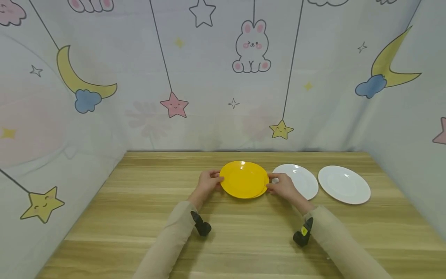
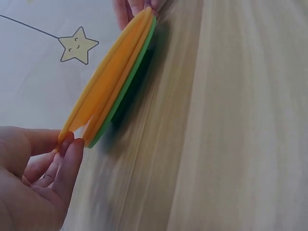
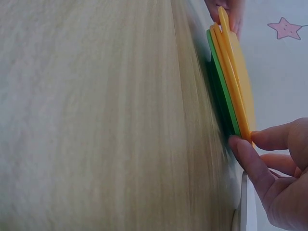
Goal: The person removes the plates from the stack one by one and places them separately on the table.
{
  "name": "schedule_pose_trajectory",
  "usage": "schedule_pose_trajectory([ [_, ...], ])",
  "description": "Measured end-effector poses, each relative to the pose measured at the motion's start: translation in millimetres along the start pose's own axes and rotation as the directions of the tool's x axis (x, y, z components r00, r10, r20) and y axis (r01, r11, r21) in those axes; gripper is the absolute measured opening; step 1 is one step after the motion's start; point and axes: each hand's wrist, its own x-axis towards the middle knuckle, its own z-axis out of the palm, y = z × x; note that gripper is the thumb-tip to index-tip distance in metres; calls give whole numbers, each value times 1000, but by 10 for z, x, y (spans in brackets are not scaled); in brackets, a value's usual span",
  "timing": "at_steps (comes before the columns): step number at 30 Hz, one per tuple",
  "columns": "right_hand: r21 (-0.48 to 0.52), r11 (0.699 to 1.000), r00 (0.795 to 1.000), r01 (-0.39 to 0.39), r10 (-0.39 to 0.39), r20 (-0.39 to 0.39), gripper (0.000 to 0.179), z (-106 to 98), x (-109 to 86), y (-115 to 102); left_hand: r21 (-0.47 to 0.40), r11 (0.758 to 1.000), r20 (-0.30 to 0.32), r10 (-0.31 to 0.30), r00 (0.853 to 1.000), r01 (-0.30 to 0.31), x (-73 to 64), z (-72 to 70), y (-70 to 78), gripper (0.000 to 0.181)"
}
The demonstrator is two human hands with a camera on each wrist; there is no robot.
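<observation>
A stack of yellow plates [image 1: 243, 180] over a green plate [image 2: 120, 98] lies at the back middle of the table. My left hand [image 1: 209, 180] pinches the left rim of the top yellow plate [image 2: 84, 103], thumb above and fingers below. That side stands raised, leaving a gap above the lower yellow plate [image 2: 98, 115]. Across from it, my right hand [image 1: 281, 186] grips the stack's right edge. In the right wrist view its thumb rests on the yellow rim [image 3: 246, 130], with fingertips at the green plate's edge [image 3: 226, 91].
Two white plates lie to the right of the stack, the nearer white plate [image 1: 303, 182] partly behind my right hand and the other white plate [image 1: 344, 185] farther right. Behind the wooden table [image 1: 244, 240] hangs a printed curtain [image 1: 216, 131].
</observation>
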Motion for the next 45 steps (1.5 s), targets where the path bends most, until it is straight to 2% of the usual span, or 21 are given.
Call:
schedule_pose_trajectory([
  [3, -3, 1000, 1000, 2, -2, 0, 44, -2, -1, 0, -6, 1000, -3, 16, 1000, -16, -5, -44, 44, 31],
  [7, 1, 1000, 1000, -8, 8, -2, 45, 1, -1, 0, 34, 998, -22, 54, 998, -54, -10, -108, 96, 32],
  [18, -18, 1000, 1000, -23, 23, 2, 45, 4, 25, 21, 49, 998, -49, 50, 998, -48, -51, -285, 147, 35],
  [31, -26, 999, 1000, -19, 19, -2, 45, 6, 29, 19, 46, 997, -34, 58, 998, -56, -119, -681, 186, 39],
  [40, -28, 999, 1000, -18, 18, 2, 45, 0, 15, 2, 66, 996, -63, 64, 996, -60, -163, -1013, 120, 41],
  [45, -22, 1000, 1000, -20, 20, 1, 45, 1, 20, -1, 55, 997, -85, 55, 995, -50, -185, -1145, 74, 42],
])
